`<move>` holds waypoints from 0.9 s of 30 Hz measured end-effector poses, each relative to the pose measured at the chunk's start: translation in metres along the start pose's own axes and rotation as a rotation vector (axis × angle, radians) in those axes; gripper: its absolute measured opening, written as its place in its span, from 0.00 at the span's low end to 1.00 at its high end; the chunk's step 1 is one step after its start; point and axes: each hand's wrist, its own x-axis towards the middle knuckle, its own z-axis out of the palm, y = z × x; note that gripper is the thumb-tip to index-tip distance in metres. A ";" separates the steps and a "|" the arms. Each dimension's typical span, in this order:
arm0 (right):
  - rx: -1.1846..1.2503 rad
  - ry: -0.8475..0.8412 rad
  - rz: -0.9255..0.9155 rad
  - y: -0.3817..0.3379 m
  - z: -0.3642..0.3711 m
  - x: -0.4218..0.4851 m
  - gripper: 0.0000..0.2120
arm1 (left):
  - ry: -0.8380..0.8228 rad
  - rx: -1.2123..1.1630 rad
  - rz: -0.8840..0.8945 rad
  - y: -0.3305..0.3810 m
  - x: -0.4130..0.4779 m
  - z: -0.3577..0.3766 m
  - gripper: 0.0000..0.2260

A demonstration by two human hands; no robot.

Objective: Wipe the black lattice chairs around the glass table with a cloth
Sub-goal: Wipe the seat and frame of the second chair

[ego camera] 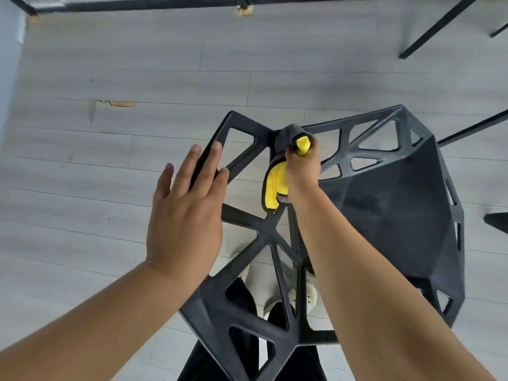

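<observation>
Right hand (301, 167) fists the cloth (275, 185) against a lattice strut at the top of the chair (384, 204) back, left hand (187, 204) open, flat over the back's corner; likely best to steady the frame and run each strut end to end.
</observation>
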 end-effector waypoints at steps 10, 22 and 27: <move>0.134 -0.247 -0.475 -0.038 0.010 -0.072 0.23 | 0.069 -0.277 -0.169 0.001 -0.001 -0.004 0.23; -0.675 -0.383 -0.975 -0.040 -0.010 -0.165 0.31 | 0.506 -1.107 -0.774 -0.003 -0.023 -0.027 0.21; -0.851 -0.480 -0.986 -0.031 -0.019 -0.209 0.31 | 0.572 -1.260 -0.979 -0.022 -0.050 -0.045 0.19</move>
